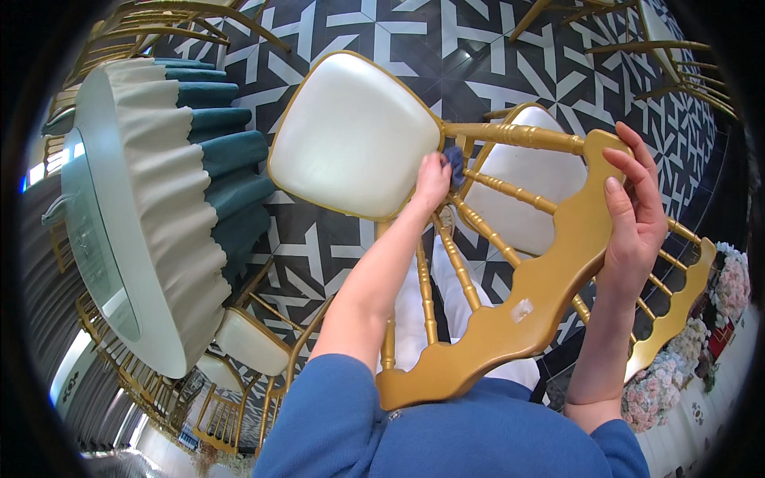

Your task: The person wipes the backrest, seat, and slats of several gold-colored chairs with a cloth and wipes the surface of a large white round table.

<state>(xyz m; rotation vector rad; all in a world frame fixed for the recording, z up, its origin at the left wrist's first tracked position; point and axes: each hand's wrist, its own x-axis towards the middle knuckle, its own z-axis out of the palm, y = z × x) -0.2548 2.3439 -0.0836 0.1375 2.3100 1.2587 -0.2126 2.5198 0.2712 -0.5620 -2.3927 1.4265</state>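
A gold chair (526, 311) with a white padded seat (355, 135) stands right before me, its back rail close to my body. My left hand (433, 182) reaches past the back's turned spindles to the seat's rear corner. Its fingers are closed on a dark blue cloth (455, 165), pressed near the joint of the seat and the back post. Against the top rail's right end lies my right hand (635, 207), thumb on the near face and fingers curving over the edge, gripping the rail. A pale worn patch (522, 310) marks the rail.
A second gold chair (526, 179) with a white seat stands close on the right. At left is a round table (131, 231) with cream and teal draping and a glass top. More gold chairs (255, 342) surround it. Pale flowers (657, 390) line the right side. The floor (414, 40) is patterned black and white.
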